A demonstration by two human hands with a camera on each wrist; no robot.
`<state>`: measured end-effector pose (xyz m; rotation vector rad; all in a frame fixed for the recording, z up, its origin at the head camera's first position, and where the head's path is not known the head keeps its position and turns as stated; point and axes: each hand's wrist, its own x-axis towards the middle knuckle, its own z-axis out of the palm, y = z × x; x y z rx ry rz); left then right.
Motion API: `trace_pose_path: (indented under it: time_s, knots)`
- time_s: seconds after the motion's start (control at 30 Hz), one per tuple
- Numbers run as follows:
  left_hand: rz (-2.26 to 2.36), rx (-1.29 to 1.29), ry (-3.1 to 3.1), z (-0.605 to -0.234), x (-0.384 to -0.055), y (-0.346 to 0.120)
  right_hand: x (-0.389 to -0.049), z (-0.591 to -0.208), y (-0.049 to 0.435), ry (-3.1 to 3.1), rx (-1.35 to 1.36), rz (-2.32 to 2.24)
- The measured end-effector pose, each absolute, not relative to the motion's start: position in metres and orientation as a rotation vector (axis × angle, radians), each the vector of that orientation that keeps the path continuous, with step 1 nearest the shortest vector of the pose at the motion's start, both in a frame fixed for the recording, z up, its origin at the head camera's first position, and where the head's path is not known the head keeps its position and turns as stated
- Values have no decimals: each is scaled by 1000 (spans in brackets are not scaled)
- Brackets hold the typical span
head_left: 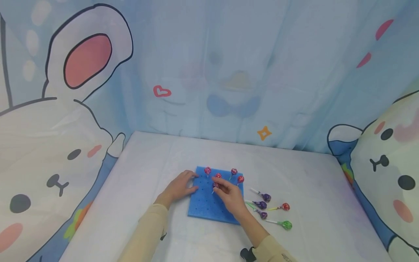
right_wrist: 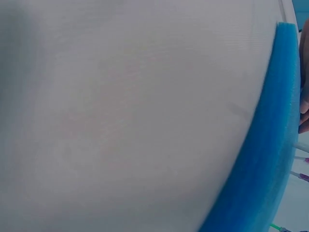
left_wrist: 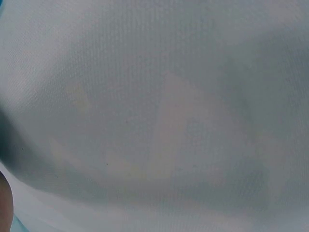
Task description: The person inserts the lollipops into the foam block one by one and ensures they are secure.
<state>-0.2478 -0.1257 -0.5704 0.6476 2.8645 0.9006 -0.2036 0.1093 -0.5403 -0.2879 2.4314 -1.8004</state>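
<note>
A blue foam board [head_left: 204, 207] with small holes lies on the table; its edge [right_wrist: 260, 145] also fills the right side of the right wrist view. My left hand [head_left: 180, 186] rests at the board's left edge, fingers spread and touching it. Over the board, my right hand [head_left: 230, 196] pinches a purple lollipop [head_left: 215, 185] with its stick pointing down. Whether the stick's tip sits in a hole is too small to tell. Red-wrapped lollipops stand in the board's far part, among them one at the far left [head_left: 207, 170] and one at the right [head_left: 240, 179].
Right of the board lie several loose lollipops: purple ones [head_left: 266, 197], a red one [head_left: 286, 206] and a green one [head_left: 287, 225]. White cloth [head_left: 157, 156] covers the table. A printed blue curtain [head_left: 183, 109] hangs behind it. The left wrist view shows mostly blurred white cloth.
</note>
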Motion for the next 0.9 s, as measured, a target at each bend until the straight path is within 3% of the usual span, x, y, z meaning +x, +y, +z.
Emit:
trace_pose_path:
  time_s: [0.9]
  knots:
    - [906,653,2863,-569,-246,-125,-205,-552,104,2386,-189,-1829]
